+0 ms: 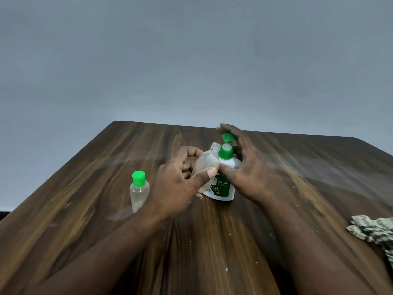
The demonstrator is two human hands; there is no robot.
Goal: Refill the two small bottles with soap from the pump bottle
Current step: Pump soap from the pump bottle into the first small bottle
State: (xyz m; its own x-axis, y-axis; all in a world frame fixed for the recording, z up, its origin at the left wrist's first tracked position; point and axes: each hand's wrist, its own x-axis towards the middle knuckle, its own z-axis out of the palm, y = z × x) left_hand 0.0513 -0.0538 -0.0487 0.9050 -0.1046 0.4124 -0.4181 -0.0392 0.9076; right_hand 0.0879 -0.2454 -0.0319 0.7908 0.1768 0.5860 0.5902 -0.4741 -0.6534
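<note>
Now, far left on the wooden table [85, 188], a capped small bottle [139, 191] is seen standing upright, green cap on, apart from the action and touched by nobody. Next along, the left hand [178, 182] is wrapped round the open small bottle [206, 165]: fingers curled behind it, thumb laid across its front, a firm clamp. That bottle is held tilted, its uncapped neck set just beside the green spout of the pump bottle [223, 188]; whether its base is resting on the table cannot be told. The pump bottle is stood upright on the table, white with a green label, right against the held bottle. Over it the right hand [253, 167] is draped, with fingers curved over the pump head and thumb pressed to the bottle's shoulder. Whether soap is flowing cannot be told. At the far right edge, a patterned cloth [374, 231] is seen crumpled on the tabletop.
</note>
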